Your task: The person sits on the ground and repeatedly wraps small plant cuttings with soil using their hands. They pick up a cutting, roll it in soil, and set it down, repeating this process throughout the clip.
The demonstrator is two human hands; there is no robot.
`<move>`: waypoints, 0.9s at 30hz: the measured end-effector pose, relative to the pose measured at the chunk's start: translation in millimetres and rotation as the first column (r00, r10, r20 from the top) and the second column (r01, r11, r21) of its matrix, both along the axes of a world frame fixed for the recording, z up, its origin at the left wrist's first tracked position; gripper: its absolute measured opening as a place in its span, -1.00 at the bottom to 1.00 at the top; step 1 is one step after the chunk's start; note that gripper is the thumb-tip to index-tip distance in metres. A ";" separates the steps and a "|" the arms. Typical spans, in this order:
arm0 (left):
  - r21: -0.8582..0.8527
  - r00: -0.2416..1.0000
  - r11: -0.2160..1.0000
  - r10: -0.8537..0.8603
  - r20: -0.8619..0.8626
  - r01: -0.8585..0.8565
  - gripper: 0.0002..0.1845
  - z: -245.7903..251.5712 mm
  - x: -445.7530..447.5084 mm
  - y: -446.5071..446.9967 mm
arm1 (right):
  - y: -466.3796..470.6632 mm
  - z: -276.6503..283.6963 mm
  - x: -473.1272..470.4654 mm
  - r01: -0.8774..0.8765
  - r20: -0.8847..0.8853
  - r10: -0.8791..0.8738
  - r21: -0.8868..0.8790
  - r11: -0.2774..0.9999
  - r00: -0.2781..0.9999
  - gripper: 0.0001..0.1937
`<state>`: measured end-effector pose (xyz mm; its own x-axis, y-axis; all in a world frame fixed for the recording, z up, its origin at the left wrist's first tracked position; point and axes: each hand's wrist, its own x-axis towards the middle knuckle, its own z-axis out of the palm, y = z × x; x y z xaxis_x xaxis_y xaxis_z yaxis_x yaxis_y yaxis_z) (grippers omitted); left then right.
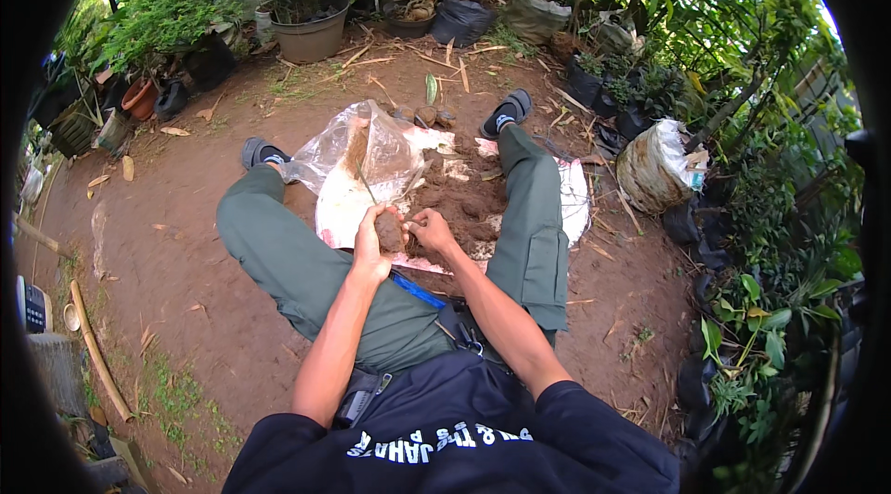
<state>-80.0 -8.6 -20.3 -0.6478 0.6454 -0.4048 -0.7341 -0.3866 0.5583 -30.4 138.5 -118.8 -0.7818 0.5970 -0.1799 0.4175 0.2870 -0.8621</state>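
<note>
My left hand (369, 243) is wrapped around a brown ball of soil or fibre (389, 233). A thin green leaf or shoot (365, 183) sticks up from the top of it. Against the ball's right side, my right hand (431, 231) has its thumb and fingertips drawn together; whether anything is pinched there is too small to tell. Under both hands lies a flattened white sack (337, 212) with loose dark soil (456, 198) heaped on it. A clear plastic bag (379, 139) with brown material inside rests on the sack's far left part.
Beyond the sack sit several brown balls (425, 116), one with an upright leaf (431, 89). My legs flank the sack. To the right stands a filled white sack (658, 163). Potted plants (311, 27) and black planting bags (463, 17) line the far side. A bamboo stick (97, 348) lies left.
</note>
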 end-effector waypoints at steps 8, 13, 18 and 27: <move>-0.008 1.000 1.000 0.004 0.011 -0.004 -0.76 3.3 0.3 0.6 | 145.5 141.1 93.1 -0.410 -0.437 0.183 -0.509 0.757 0.880 -0.69; -0.029 1.000 1.000 -0.005 -0.002 0.005 -0.77 6.5 1.7 1.7 | 233.4 166.0 138.0 -0.252 -0.782 -0.418 -0.568 0.784 0.462 -0.85; -0.026 1.000 1.000 -0.004 -0.016 0.004 -0.77 8.3 1.3 1.3 | 230.4 179.4 134.4 -0.167 -0.805 -0.526 -0.579 0.798 0.274 -0.89; -0.039 1.000 0.999 -0.006 0.011 0.006 -0.77 7.4 0.1 0.4 | 111.6 122.1 94.8 -0.722 -0.780 -0.069 -0.605 0.336 0.622 -0.60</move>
<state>-79.9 -8.2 -12.9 -0.6397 0.6325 -0.4367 -0.7421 -0.3603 0.5652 64.5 250.2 3.2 -0.9717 0.0851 0.2203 -0.2094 -0.7423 -0.6365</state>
